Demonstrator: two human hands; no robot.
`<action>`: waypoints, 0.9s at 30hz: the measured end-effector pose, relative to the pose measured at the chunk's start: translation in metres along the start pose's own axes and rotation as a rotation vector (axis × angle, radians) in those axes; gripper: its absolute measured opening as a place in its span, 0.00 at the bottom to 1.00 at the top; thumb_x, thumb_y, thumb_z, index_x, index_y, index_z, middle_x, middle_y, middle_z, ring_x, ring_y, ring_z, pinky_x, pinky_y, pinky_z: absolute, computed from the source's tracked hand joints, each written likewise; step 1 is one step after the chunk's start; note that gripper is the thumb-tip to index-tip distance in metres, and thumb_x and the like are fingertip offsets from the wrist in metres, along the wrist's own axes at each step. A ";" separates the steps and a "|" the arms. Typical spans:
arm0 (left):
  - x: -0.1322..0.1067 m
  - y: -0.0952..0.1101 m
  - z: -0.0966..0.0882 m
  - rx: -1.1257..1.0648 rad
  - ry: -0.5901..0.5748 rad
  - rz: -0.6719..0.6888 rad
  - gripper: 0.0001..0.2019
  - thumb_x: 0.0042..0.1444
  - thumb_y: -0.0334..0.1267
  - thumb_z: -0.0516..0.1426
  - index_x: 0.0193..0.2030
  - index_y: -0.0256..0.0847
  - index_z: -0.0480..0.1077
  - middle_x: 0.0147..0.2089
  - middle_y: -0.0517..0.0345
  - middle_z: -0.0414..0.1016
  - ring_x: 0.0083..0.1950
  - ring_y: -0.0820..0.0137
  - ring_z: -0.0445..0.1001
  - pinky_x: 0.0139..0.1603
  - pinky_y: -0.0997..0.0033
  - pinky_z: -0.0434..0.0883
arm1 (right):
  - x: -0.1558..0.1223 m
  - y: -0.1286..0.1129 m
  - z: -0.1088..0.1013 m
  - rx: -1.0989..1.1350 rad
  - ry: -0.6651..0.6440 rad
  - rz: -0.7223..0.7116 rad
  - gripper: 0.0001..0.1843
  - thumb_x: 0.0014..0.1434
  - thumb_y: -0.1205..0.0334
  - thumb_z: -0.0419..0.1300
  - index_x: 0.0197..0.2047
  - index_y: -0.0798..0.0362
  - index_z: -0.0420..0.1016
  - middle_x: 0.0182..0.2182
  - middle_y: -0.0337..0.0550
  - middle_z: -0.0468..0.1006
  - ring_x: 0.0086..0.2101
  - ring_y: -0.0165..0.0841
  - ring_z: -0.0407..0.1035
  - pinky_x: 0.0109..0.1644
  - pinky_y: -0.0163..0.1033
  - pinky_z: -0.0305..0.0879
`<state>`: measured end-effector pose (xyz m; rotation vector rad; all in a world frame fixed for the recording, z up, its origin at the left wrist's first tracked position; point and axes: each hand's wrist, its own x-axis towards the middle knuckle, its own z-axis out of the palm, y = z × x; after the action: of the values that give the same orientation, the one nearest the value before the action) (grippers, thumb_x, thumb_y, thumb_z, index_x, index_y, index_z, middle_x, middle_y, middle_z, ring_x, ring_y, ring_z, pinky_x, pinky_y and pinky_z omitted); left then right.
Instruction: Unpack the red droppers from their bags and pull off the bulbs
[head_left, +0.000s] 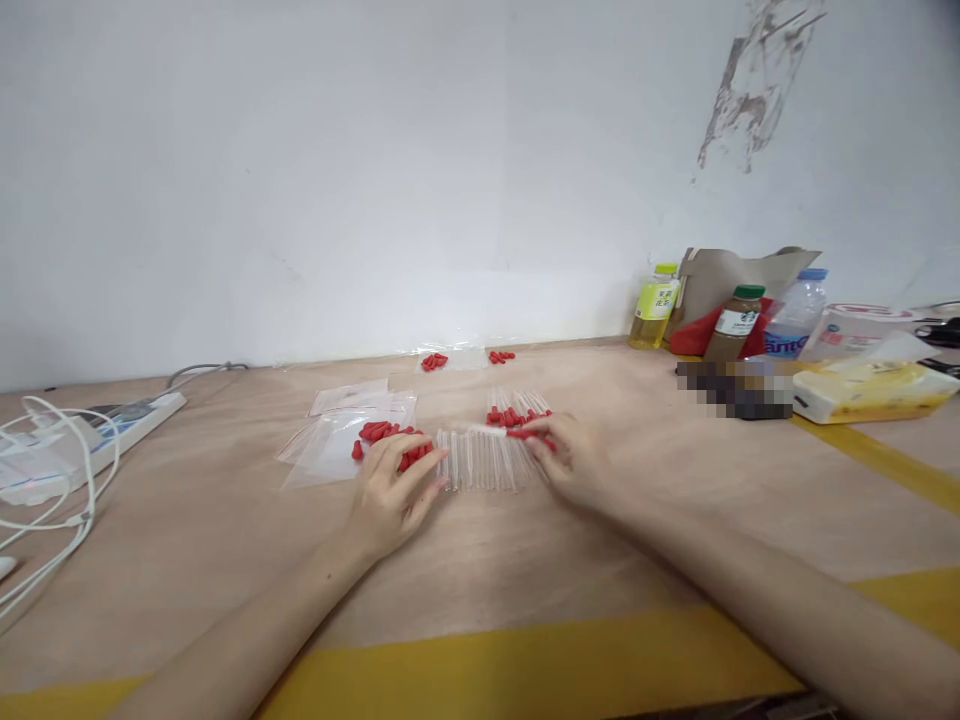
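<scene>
My right hand (574,460) is closed on the red bulb end of a glass dropper (487,429), whose clear tube points left. Below that dropper lies a row of bare glass dropper tubes (480,465), side by side. Beyond it, finished-looking droppers with red rubber bulbs (514,416) lie together, tips pointing away from me. My left hand (394,490) rests palm down at the row's left end, thumb and forefinger apart, with no object visible between them. Partly hidden under its fingers is a pile of loose red rubber bulbs (382,432).
Clear zip bags (322,450) lie left of the bulbs. Two small groups of red bulbs (433,362) sit near the wall. A power strip (135,425) with white cables is at left. Bottles (656,308), a paper bag (750,265) and a tissue pack (870,392) stand at right.
</scene>
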<state>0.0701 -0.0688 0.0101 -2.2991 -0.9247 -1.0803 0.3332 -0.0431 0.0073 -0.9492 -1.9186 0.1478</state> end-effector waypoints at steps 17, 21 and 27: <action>0.000 0.017 0.009 0.087 -0.198 0.103 0.07 0.57 0.34 0.51 0.35 0.42 0.71 0.27 0.60 0.72 0.30 0.71 0.65 0.41 0.63 0.57 | -0.018 -0.016 0.019 -0.232 -0.052 -0.358 0.07 0.56 0.60 0.55 0.33 0.50 0.74 0.25 0.38 0.73 0.33 0.31 0.62 0.45 0.43 0.49; -0.001 0.019 0.005 0.054 -0.188 0.137 0.07 0.56 0.32 0.51 0.34 0.42 0.71 0.25 0.60 0.71 0.30 0.71 0.64 0.41 0.62 0.57 | -0.020 -0.024 0.012 -0.273 -0.099 -0.403 0.09 0.57 0.61 0.54 0.30 0.51 0.74 0.23 0.38 0.70 0.31 0.31 0.60 0.46 0.44 0.47; -0.003 0.015 -0.001 0.024 -0.159 0.183 0.08 0.55 0.28 0.50 0.34 0.41 0.70 0.24 0.60 0.71 0.29 0.71 0.64 0.39 0.62 0.59 | -0.025 -0.020 0.003 -0.251 -0.155 -0.443 0.09 0.57 0.62 0.53 0.29 0.50 0.73 0.23 0.38 0.70 0.31 0.30 0.60 0.49 0.46 0.47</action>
<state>0.0795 -0.0809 0.0070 -2.4226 -0.7614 -0.8164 0.3258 -0.0723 -0.0025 -0.6623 -2.2808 -0.2926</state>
